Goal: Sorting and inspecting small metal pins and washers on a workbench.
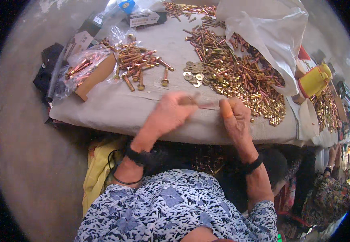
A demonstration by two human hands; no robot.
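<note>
My left hand [171, 114] is closed and smeared by motion above the front of the covered table. A thin reddish bolt [208, 106], also blurred, sticks out from its fingers toward my right hand. Curled into a pinch, my right hand [237, 119] wears an orange cover on one digit; whatever is between its fingers is hidden. Just beyond my hands lies a cluster of flat washers [197, 73]. Small golden nuts or sleeves [259, 103] heap up beside my right hand. Behind them spreads a large pile of coppery bolts [239, 64].
Thicker bolts with fitted washers [140, 64] lie at left, beside an open cardboard box [96, 78] lined with clear plastic. A white plastic sheet [267, 32] partly covers the right pile. A yellow container [314, 80] stands at right. Another person's arm [333, 159] shows at far right.
</note>
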